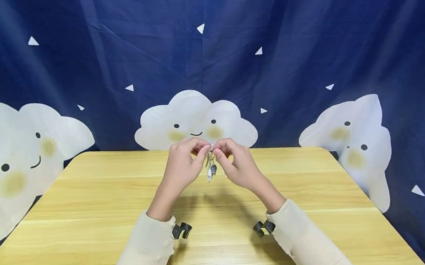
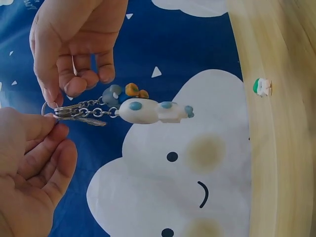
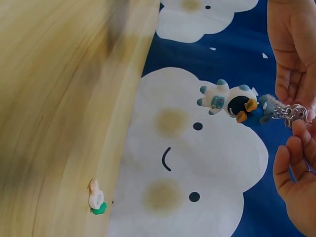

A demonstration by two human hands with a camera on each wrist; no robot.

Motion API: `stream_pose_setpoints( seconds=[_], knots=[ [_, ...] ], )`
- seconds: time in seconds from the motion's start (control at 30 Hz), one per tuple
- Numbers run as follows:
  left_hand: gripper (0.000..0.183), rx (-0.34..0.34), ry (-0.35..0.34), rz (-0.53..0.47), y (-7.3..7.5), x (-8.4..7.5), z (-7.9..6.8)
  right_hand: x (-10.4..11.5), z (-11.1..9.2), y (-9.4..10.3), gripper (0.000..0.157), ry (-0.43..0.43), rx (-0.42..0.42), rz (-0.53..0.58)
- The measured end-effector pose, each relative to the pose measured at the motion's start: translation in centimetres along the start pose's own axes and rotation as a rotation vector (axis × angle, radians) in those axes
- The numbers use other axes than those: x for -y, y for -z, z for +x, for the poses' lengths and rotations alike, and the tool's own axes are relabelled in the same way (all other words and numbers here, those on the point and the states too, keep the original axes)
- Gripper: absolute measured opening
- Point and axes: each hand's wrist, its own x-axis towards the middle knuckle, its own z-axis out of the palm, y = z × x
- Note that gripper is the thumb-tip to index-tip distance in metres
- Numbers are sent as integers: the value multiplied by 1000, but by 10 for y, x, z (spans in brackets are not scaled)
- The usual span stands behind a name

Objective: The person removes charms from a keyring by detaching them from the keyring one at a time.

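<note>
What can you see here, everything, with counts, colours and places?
Round metal rings: several, silver-coloured, at the fingertips
Metal link chains: at least two, silver-coloured, below the rings
Spotted figure charm: one, white and blue, hanging
Penguin-like charm: one, blue, black and orange, hanging
Small figure: one, white and green, on the table
Rectangular wood-grain table: one, light yellow, below the hands
Fabric backdrop: one, dark blue with white clouds and triangles, behind the table
Wrist cameras: two, black, at the cuffs
Sleeves: two, cream, on the forearms
Left hand: one, bare, pinching the rings
Right hand: one, bare, likewise
</note>
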Motion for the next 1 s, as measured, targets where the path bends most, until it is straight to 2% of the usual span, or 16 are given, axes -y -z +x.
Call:
stream_pose_setpoints(
  seconds=[0.33,0.5,0.67,0.87,1.0],
  knots=[
    [8,-17,18,-33,0,-3,1,-3,-1,-3,5,16,1,-20],
    [6,-19,-10,-42,0,-1,1,-2,-1,-3,5,18,-4,-29],
    [5,-19,-49,-2,0,2,1,-2,-1,-3,2,5,-5,-14],
    [7,-18,-76,46,2,1,0,-2,-3,-1,5,-14,-6,12],
    [8,-22,-64,38,2,1,-1,-4,-5,-1,18,-12,16,29]
  ],
)
